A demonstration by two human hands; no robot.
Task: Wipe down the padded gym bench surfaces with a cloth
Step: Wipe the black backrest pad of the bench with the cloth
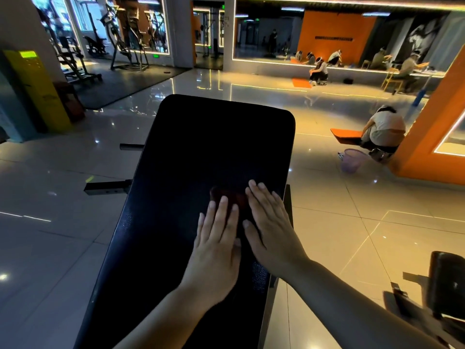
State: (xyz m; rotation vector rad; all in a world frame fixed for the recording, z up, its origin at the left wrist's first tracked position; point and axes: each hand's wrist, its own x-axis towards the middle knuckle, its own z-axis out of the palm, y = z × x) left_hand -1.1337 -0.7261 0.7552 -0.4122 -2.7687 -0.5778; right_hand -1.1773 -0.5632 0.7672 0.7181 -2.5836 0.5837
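A long black padded bench [201, 147] runs away from me down the middle of the view. A dark reddish cloth [227, 196] lies flat on the pad, mostly covered by my hands. My left hand [217, 245] lies flat with straight fingers, its fingertips on the cloth's near edge. My right hand [270, 222] presses flat beside it, fingers straight and reaching over the cloth's right part near the pad's right edge. The two hands sit side by side, thumbs almost touching.
Steel bench supports [108, 188] stick out to the left. Another padded machine [446, 285] stands at the lower right. A crouching person [385, 129] with a purple basin [352, 159] is by an orange wall [432, 137]. Gym machines [125, 46] stand far left.
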